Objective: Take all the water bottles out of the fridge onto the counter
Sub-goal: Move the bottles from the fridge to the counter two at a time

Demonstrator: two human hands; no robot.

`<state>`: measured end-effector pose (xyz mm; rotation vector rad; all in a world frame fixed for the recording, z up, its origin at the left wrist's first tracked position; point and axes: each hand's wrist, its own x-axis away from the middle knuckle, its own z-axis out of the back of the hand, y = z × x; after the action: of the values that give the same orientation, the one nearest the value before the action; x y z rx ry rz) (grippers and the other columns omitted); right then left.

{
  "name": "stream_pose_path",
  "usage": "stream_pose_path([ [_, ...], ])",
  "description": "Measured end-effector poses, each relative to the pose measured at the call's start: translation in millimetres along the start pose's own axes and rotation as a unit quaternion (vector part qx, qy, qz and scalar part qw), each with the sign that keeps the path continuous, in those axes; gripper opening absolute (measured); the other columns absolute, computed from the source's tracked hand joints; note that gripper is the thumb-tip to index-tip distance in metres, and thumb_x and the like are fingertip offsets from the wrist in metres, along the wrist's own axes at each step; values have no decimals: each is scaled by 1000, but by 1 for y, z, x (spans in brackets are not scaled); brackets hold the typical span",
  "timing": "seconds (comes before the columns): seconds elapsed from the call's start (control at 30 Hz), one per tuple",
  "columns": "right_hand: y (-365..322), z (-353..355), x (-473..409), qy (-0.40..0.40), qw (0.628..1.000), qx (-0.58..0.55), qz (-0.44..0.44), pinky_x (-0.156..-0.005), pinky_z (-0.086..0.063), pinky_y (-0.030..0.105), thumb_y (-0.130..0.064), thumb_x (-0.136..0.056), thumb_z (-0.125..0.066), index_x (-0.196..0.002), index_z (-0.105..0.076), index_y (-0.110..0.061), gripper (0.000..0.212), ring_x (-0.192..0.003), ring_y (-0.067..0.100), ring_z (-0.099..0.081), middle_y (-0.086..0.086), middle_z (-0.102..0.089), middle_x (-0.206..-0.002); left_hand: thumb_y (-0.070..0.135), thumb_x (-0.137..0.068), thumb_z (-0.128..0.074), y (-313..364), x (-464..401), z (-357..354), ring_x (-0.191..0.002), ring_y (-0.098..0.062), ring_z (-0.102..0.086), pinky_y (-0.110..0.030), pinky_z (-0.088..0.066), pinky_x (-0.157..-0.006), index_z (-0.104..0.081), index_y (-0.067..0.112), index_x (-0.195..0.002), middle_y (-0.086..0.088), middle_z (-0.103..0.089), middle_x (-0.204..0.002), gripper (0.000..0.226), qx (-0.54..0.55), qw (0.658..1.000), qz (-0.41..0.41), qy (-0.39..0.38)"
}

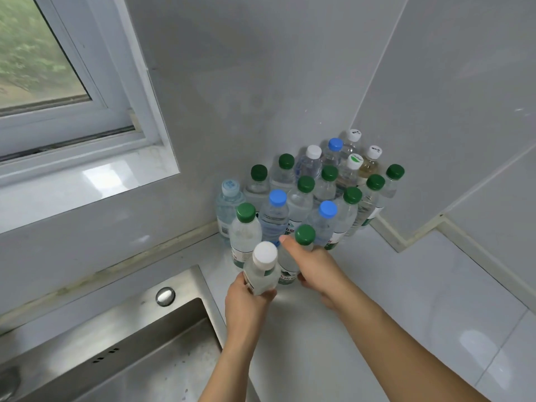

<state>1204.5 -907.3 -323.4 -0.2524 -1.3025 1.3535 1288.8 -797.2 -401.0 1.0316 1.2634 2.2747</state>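
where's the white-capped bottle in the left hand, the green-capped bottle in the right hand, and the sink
white-capped bottle (264, 254): head view, on its cap top
green-capped bottle (305, 234): head view, on its cap
sink (162, 364): head view, on its steel basin wall

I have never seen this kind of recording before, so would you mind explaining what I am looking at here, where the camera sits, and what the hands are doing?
There is no machine here: a person wears one wide-angle camera on the head, looking forward and down at their own bare hands. The left hand grips a white-capped bottle. The right hand is wrapped round a green-capped bottle at the front of the group. Both bottles are at the near edge of a cluster of water bottles with green, blue and white caps, standing upright in the corner of a pale counter against the wall. A steel sink lies to the left, with a window above it. The fridge is not in view.
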Motion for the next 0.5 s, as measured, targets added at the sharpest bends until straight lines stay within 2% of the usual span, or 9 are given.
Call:
stream_pose_path([
  [0.07,0,-7,-3,1,1000,-22,-1,-60,-41,27,-74,-69,-62,-89,-64,-27,51,-61,10,-47,-9,-57,-69,22,-73,-77,-3,-7,-2,-81,-8,-65,-26,-48,-63,-63,28,-101,11,-70,-89,31,-6,1000,1,-6],
  [0.13,-1,-9,-7,1,999,-31,-9,-54,-33,24,-72,-75,-61,-92,-64,-25,50,-57,7,-40,-11,-50,-67,20,-73,-78,-4,-13,-3,-83,-11,-67,-27,-48,-64,-64,28,-99,11,-71,-89,31,-5,1000,-4,-5],
  [0.17,-1,-9,-11,-2,999,-33,-11,-56,-36,24,-73,-74,-61,-97,-65,-25,54,-60,6,-42,-11,-52,-70,20,-73,-79,-4,-15,-4,-83,-13,-66,-27,-48,-64,-64,28,-98,11,-71,-89,30,-4,1000,-7,0],
  [0.23,0,-10,-15,-4,999,-50,-14,-73,-46,28,-75,-71,-62,-98,-66,-27,55,-77,8,-54,-11,-61,-83,22,-74,-79,-5,-16,-9,-83,-16,-66,-28,-48,-63,-63,26,-99,8,-70,-89,30,-16,1000,-14,11],
  [0.27,0,-11,-15,-7,998,-54,-14,-81,-47,30,-76,-69,-64,-98,-65,-30,54,-86,9,-58,-13,-64,-90,25,-73,-78,-7,-16,-11,-83,-17,-66,-30,-49,-64,-62,26,-99,7,-70,-90,31,-24,999,-17,19],
  [0.3,3,-13,-18,-8,998,-60,-11,-83,-46,30,-75,-68,-65,-98,-66,-31,53,-91,8,-59,-15,-65,-94,29,-71,-78,-8,-18,-12,-83,-18,-66,-32,-52,-65,-62,27,-100,7,-70,-90,33,-31,999,-22,24],
  [0.4,10,-14,-13,-12,996,-87,14,-70,-44,18,-62,-77,-69,-102,-68,-31,40,-85,-3,-60,-19,-69,-95,37,-65,-77,-16,-23,-17,-85,-17,-66,-41,-57,-73,-61,32,-102,7,-70,-95,41,-38,998,-36,32],
  [0.5,36,-14,-10,-11,991,-133,10,-76,-46,19,-55,-81,-69,-114,-65,-21,48,-90,1,-65,-12,-72,-102,39,-64,-77,-23,-26,-24,-90,-20,-66,-45,-58,-77,-60,32,-105,6,-69,-99,44,-49,997,-32,51],
])
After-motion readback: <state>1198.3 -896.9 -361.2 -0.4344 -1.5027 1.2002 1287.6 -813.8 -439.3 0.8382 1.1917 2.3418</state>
